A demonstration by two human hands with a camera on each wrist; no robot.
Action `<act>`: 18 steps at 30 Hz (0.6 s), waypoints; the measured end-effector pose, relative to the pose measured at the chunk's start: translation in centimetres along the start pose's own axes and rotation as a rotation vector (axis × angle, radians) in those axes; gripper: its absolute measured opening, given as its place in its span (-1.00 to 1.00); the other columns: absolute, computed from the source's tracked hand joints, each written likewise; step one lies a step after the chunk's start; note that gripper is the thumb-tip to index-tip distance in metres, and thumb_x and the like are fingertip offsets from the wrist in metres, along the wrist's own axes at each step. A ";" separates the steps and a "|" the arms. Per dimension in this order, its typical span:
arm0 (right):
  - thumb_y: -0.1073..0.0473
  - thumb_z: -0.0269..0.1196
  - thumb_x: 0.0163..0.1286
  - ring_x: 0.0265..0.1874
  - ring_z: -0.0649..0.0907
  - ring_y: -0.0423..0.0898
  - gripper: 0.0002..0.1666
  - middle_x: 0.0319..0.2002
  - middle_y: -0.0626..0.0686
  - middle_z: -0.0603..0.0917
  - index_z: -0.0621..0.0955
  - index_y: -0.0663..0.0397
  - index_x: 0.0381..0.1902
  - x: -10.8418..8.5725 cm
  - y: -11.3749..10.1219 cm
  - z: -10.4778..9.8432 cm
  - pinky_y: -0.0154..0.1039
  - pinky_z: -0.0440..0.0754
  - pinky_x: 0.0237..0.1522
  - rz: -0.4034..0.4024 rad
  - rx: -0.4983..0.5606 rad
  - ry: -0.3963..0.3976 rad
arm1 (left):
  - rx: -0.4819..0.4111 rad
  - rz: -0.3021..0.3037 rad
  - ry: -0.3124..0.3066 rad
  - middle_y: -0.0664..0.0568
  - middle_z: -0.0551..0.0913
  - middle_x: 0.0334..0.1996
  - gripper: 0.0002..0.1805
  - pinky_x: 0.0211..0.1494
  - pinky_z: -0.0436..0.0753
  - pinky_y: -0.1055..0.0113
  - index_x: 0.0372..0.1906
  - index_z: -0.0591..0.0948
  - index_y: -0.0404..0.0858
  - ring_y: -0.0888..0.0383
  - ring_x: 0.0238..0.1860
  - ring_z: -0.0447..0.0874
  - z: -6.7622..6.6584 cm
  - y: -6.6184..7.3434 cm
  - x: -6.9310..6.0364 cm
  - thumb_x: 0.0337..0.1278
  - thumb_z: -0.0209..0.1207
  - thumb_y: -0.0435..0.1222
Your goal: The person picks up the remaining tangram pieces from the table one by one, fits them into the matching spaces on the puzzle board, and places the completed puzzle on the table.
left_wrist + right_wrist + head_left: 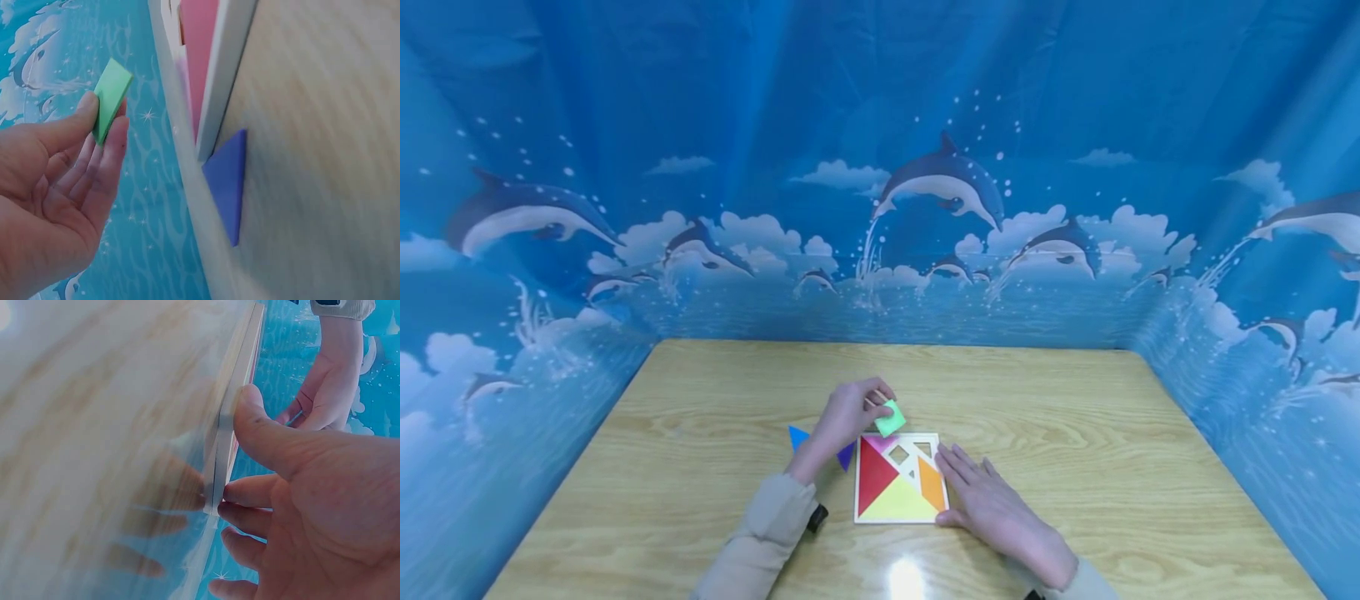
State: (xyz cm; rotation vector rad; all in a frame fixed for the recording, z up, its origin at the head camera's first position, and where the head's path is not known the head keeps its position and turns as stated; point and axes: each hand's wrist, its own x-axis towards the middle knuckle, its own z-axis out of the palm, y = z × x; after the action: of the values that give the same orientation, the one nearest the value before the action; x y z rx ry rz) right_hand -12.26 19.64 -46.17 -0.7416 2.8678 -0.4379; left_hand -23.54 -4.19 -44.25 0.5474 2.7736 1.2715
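A green square piece [890, 418] is pinched between the thumb and fingers of my left hand [844, 414], raised near the top edge of a white-framed puzzle board [897, 522]. In the left wrist view the green piece [112, 100] stands tilted in the fingertips of that hand [62, 181]. Red [874, 475], yellow [898, 500], orange [931, 482] and pink pieces lie in the board, beside a square and two triangular hollows. My right hand [996, 504], fingers extended, touches the board's right edge; its thumb and fingertips rest there in the right wrist view [294, 481].
Left of the board, a purple triangle [846, 456] lies close to its edge, also in the left wrist view [229, 184]. A blue piece [797, 437] is partly hidden by my left forearm. A dolphin-print curtain [880, 300] surrounds the wooden table [1075, 417].
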 end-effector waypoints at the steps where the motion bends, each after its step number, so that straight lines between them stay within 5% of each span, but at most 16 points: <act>1: -0.16 0.27 0.39 0.54 0.17 0.23 -0.02 0.56 0.22 0.17 0.22 0.32 0.52 0.0 0.0 0.0 0.37 0.17 0.44 0.000 0.001 0.000 | -0.007 -0.004 -0.015 0.02 0.77 -0.26 -0.84 -0.24 0.72 0.40 -0.13 0.70 -0.15 0.16 -0.28 0.74 0.2 0.0 -0.1 0.19 0.38 -0.33; 8: -0.17 0.27 0.39 0.53 0.18 0.24 -0.02 0.55 0.23 0.20 0.25 0.34 0.51 -0.1 0.0 0.0 0.37 0.18 0.43 0.005 -0.007 -0.003 | -0.009 -0.036 -0.109 0.07 0.77 -0.31 -0.90 -0.23 0.70 0.40 -0.21 0.70 -0.13 0.22 -0.29 0.72 1.3 0.0 -0.6 0.20 0.39 -0.29; 18: -0.18 0.28 0.37 0.52 0.21 0.25 -0.01 0.54 0.24 0.22 0.27 0.36 0.50 -0.1 0.1 0.0 0.38 0.22 0.41 -0.020 -0.006 0.010 | 0.018 -0.040 -0.153 0.01 0.76 -0.32 -0.87 -0.28 0.70 0.42 -0.22 0.70 -0.18 0.17 -0.30 0.73 2.4 0.0 -1.0 0.16 0.41 -0.34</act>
State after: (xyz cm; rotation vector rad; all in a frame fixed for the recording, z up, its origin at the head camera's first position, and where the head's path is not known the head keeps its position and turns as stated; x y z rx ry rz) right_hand -12.26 19.76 -46.16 -0.7714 2.8752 -0.4365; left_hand -22.15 -2.77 -45.91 0.5618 2.6590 1.1462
